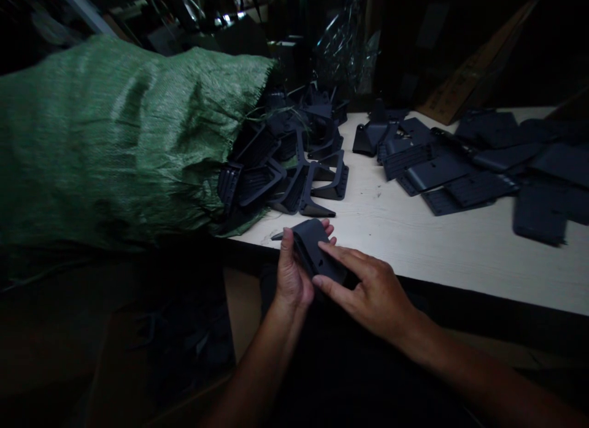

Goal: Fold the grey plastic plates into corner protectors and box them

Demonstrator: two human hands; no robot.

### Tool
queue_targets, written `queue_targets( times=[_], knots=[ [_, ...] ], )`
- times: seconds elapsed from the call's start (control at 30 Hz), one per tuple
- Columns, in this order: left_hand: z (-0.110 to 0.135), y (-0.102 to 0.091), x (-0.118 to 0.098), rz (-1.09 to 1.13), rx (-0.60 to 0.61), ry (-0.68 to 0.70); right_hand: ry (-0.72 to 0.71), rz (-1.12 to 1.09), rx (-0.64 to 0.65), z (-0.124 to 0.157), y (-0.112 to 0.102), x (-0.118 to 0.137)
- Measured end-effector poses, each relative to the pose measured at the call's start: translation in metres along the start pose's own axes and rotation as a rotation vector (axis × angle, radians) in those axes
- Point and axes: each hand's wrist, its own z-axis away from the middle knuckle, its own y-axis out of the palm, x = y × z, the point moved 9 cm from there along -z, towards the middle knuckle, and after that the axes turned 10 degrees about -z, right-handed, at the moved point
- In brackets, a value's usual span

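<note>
Just off the table's front edge, a dark grey bent plastic part (315,247) with a small hole in its face is held between my hands. My left hand (294,271) grips it from the left, thumb along its side and fingertips showing behind it. My right hand (365,280) holds its right side, with the thumb near the lower edge and the fingers on the face. Beyond my hands, similar dark plastic parts (257,182) spill from the mouth of a green woven sack (138,139).
More dark flat parts (442,170) lie heaped on the right of the pale table (368,231). A cardboard flap (473,72) leans at the back. Below the table on the left, a cardboard box (242,305) stands by a dim pile of dark pieces (188,342).
</note>
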Motion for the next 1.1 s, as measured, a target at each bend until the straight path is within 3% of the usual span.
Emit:
queue_targets(
  times=[0.63, 1.1],
  knots=[
    [0.0000, -0.0008, 0.0060, 0.018, -0.001, -0.097, -0.040, 0.080, -0.008, 0.0067, 0.0024, 0.0028],
    [0.0022, -0.0019, 0.0038, -0.016, 0.010, -0.057, -0.020, 0.022, 0.005, 0.0051, 0.0029, 0.0030]
  ],
)
